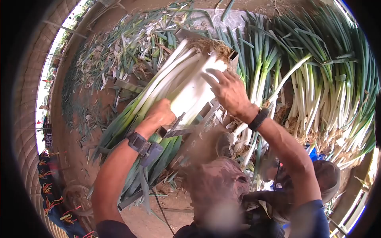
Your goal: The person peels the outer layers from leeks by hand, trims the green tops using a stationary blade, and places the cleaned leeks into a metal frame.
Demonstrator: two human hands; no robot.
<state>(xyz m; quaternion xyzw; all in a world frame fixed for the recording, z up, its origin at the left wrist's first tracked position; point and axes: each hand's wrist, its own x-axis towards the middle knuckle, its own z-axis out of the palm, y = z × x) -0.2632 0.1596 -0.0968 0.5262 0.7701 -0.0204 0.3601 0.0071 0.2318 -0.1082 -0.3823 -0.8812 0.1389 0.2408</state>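
Note:
A bundle of long green onions (162, 83) lies diagonally in a metal frame (176, 131), white stalks and brown roots (210, 45) toward the top, green leaves toward the lower left. My left hand (160, 113) is closed at the lower part of the white stalks; what its fingers hold is hidden. My right hand (230, 89) is over the right side of the bundle near the roots, with its fingers apart. Bright glare covers the stalks between the two hands.
Rows of green onions (317, 87) lie on the ground at the right. Cut leaves and scraps (127, 47) are heaped at the upper left. A plastic sheet (226, 20) is at the top. A strap or cable (158, 202) hangs below my left wrist.

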